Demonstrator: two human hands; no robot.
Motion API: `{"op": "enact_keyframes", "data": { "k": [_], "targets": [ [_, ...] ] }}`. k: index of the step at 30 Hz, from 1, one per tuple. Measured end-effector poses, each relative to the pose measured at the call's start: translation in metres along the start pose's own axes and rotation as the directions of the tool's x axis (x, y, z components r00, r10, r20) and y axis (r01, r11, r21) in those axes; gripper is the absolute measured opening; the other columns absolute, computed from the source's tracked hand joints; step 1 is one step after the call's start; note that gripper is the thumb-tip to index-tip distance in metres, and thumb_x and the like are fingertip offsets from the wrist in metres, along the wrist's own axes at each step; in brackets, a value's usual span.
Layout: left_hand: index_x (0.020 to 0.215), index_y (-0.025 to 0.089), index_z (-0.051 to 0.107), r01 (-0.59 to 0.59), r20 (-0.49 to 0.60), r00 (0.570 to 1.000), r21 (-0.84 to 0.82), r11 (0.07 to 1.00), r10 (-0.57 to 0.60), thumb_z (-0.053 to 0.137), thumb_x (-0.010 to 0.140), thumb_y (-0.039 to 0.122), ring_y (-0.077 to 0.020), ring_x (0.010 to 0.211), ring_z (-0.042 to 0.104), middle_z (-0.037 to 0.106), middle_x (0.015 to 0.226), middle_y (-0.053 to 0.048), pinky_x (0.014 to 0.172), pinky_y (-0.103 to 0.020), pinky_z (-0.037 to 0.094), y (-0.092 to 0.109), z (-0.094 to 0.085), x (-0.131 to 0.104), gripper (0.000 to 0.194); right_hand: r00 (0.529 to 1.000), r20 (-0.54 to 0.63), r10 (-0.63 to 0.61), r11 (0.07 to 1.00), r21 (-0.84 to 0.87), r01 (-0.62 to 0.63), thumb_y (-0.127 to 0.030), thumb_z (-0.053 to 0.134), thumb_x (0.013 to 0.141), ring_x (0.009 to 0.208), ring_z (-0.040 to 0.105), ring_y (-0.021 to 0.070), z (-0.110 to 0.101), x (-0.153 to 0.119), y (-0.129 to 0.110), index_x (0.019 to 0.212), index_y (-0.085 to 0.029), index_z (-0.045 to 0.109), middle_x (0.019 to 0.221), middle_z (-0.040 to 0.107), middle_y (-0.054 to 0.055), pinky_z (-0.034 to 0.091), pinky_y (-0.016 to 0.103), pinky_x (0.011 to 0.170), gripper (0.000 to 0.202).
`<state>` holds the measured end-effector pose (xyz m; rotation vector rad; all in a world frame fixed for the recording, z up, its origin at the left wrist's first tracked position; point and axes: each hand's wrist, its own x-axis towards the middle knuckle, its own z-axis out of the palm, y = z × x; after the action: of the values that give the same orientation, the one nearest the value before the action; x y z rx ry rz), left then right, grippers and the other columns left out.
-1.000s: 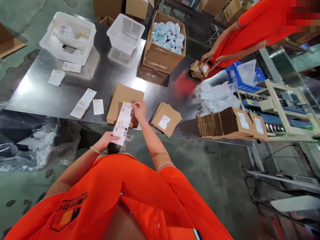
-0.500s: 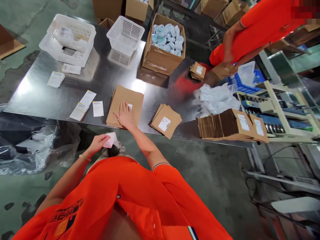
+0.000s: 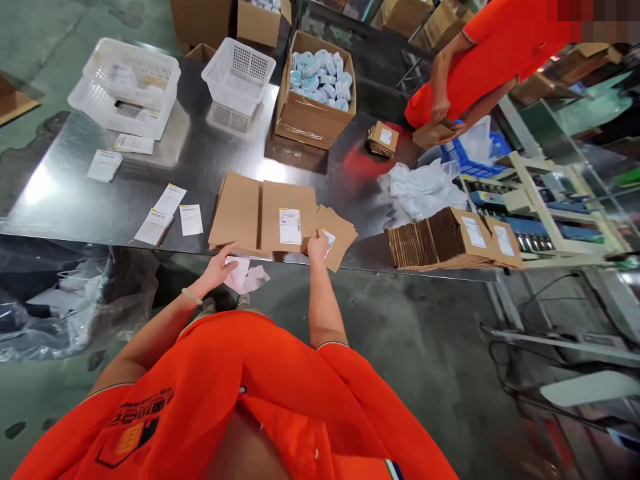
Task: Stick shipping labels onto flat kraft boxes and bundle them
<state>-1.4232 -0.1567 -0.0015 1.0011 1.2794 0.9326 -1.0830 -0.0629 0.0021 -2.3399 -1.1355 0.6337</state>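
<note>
My left hand [image 3: 218, 269] is closed on crumpled pinkish-white paper [image 3: 242, 276] just off the table's front edge, its fingers close to a stack of flat brown cardboard [image 3: 239, 208]. A flat cardboard piece [image 3: 273, 223] with a white label [image 3: 290, 226] lies partly over that stack. My right hand [image 3: 317, 246] grips this piece by its lower right edge. Under and beside the right hand is a fanned pile of labelled cardboard [image 3: 343, 235]. Left of the stack lie label sheets [image 3: 191, 220] and a small pile of labels [image 3: 154, 227].
On the metal table [image 3: 200, 157] stand white baskets [image 3: 170, 87] [image 3: 235, 90] and a carton [image 3: 315, 127] of round blue-white packs. A row of labelled cardboard [image 3: 430, 243] and clear plastic [image 3: 425, 190] lie right. A co-worker [image 3: 480, 73] handles cardboard opposite.
My right hand has moved right, shifting a labelled cardboard piece off the stack towards the fanned pile. My left hand, with the paper, has moved up and right to the table edge.
</note>
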Motion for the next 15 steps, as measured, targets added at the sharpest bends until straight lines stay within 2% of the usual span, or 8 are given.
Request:
{"op": "enact_keyframes", "data": {
  "k": [4, 7, 8, 9, 11, 12, 13, 15],
  "targets": [
    [0.099, 0.017, 0.083, 0.126, 0.064, 0.990, -0.064, 0.990, -0.122, 0.095, 0.066, 0.043, -0.0317, 0.103, 0.074, 0.082, 0.107, -0.012, 0.095, -0.040, 0.058, -0.009, -0.008, -0.022, 0.044, 0.972, -0.201, 0.121, 0.985, -0.097, -0.142, -0.034, 0.052, 0.099, 0.119, 0.067, 0.0357, -0.053, 0.008, 0.031, 0.130, -0.015, 0.073, 0.130, 0.072, 0.025, 0.052, 0.051, 0.104, 0.041],
    [0.116, 0.017, 0.079, 0.208, 0.130, 0.974, -0.201, 0.957, -0.185, 0.103, 0.052, 0.034, -0.0266, 0.094, 0.074, 0.081, 0.110, -0.010, 0.087, -0.037, 0.060, -0.013, -0.005, -0.035, 0.070, 0.984, -0.030, -0.177, 0.984, -0.006, 0.177, -0.046, 0.074, 0.089, 0.124, 0.064, 0.0365, -0.033, -0.040, 0.018, 0.120, -0.021, 0.076, 0.133, 0.071, 0.021, 0.051, 0.052, 0.104, 0.040],
    [0.119, 0.017, 0.077, 0.212, 0.129, 0.974, -0.250, 0.945, -0.184, 0.103, 0.050, 0.032, -0.0259, 0.095, 0.074, 0.081, 0.111, -0.009, 0.087, -0.037, 0.060, -0.013, -0.003, -0.037, 0.075, 0.926, 0.163, -0.340, 0.938, 0.129, 0.322, -0.049, 0.080, 0.084, 0.120, 0.065, 0.0347, -0.015, -0.064, 0.010, 0.110, -0.022, 0.078, 0.126, 0.074, 0.017, 0.053, 0.047, 0.100, 0.037],
    [0.120, 0.017, 0.075, 0.205, 0.109, 0.978, -0.300, 0.932, -0.180, 0.103, 0.050, 0.031, -0.0255, 0.096, 0.074, 0.080, 0.112, -0.009, 0.087, -0.036, 0.060, -0.014, -0.001, -0.037, 0.077, 0.787, 0.373, -0.491, 0.866, 0.303, 0.397, -0.051, 0.084, 0.079, 0.115, 0.067, 0.0325, 0.007, -0.089, 0.003, 0.101, -0.023, 0.078, 0.119, 0.075, 0.013, 0.053, 0.043, 0.097, 0.037],
    [0.120, 0.017, 0.071, 0.185, 0.017, 0.981, -0.389, 0.902, -0.194, 0.103, 0.052, 0.030, -0.0246, 0.096, 0.074, 0.079, 0.110, -0.008, 0.087, -0.036, 0.061, -0.016, -0.004, -0.032, 0.076, 0.476, 0.651, -0.591, 0.805, 0.518, 0.290, -0.052, 0.090, 0.070, 0.097, 0.068, 0.0268, 0.049, -0.136, -0.008, 0.091, -0.022, 0.077, 0.098, 0.075, 0.005, 0.052, 0.035, 0.084, 0.038],
    [0.118, 0.017, 0.070, 0.180, -0.043, 0.975, -0.422, 0.888, -0.218, 0.103, 0.054, 0.029, -0.0238, 0.094, 0.074, 0.079, 0.106, -0.008, 0.087, -0.037, 0.061, -0.017, -0.007, -0.028, 0.073, 0.408, 0.709, -0.575, 0.814, 0.546, 0.200, -0.052, 0.088, 0.069, 0.085, 0.065, 0.0230, 0.066, -0.154, -0.012, 0.083, -0.022, 0.073, 0.084, 0.071, 0.001, 0.050, 0.031, 0.078, 0.037],
    [0.117, 0.018, 0.069, 0.180, -0.103, 0.963, -0.444, 0.878, -0.249, 0.102, 0.057, 0.028, -0.0229, 0.091, 0.074, 0.078, 0.102, -0.007, 0.087, -0.037, 0.061, -0.019, -0.011, -0.024, 0.069, 0.386, 0.744, -0.545, 0.829, 0.547, 0.117, -0.051, 0.087, 0.069, 0.076, 0.061, 0.0195, 0.079, -0.167, -0.014, 0.080, -0.022, 0.070, 0.075, 0.066, -0.002, 0.047, 0.028, 0.072, 0.035],
    [0.114, 0.018, 0.066, 0.187, -0.191, 0.933, -0.463, 0.867, -0.303, 0.100, 0.067, 0.032, -0.0217, 0.085, 0.074, 0.076, 0.090, -0.005, 0.086, -0.037, 0.061, -0.023, -0.020, -0.018, 0.059, 0.483, 0.738, -0.471, 0.846, 0.533, 0.011, -0.046, 0.084, 0.071, 0.064, 0.052, 0.0149, 0.092, -0.179, -0.017, 0.081, -0.023, 0.066, 0.065, 0.057, -0.006, 0.042, 0.025, 0.064, 0.031]
  ]
}}
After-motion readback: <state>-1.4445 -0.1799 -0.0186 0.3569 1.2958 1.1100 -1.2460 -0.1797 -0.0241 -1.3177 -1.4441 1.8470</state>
